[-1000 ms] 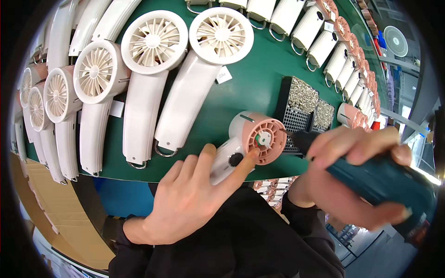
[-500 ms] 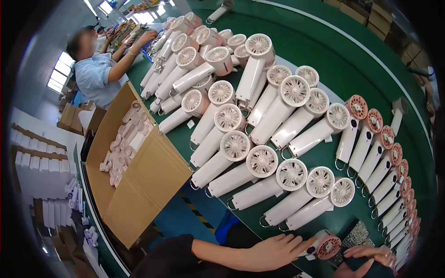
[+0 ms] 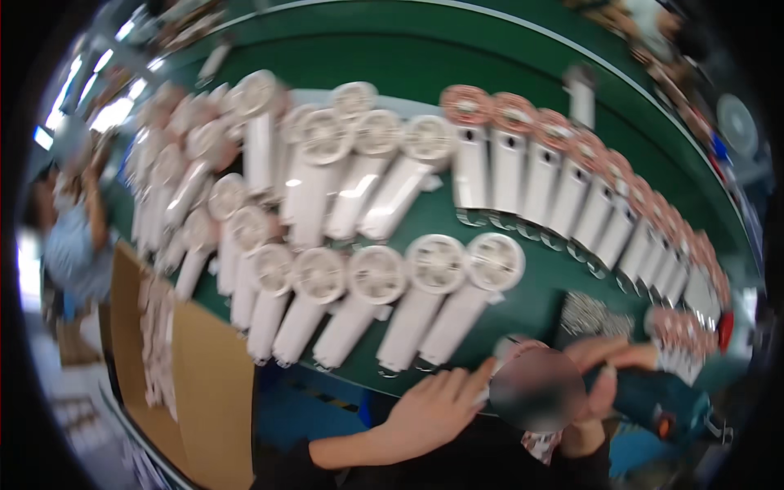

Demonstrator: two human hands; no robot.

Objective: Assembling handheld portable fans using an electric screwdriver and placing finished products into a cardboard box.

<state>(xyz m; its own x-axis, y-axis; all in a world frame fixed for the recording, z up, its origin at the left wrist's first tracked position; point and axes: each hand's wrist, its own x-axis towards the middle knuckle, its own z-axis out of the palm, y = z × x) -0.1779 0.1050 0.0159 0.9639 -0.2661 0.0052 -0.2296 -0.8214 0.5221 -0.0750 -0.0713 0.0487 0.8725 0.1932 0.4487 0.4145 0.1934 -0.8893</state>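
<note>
Head view. The left hand is positioned at the near edge of the table, palm down, fingers extended toward the work fan. The fingertips meet the near-left side of the fan; whether they grip it or only rest against it cannot be determined. The right hand is closed around the driver, a dark teal tool with its rear end pointing right. The two hands are apart, with the fan between them. A round blurred patch covers most of the fan; its pink upper rim is visible, but the driver tip and its contact with the fan cannot be confirmed.

The screw tray is located just beyond the right hand. Beyond and left of the left hand, white-grilled fans lie in rows, handles toward the near edge. On the right, pink-headed fans form a curved row, heads outward. A single fan is set behind this row.

An open carton stands at the left, against the near edge, and contains pale pink parts. A co-worker in light blue is at the far left.
</note>
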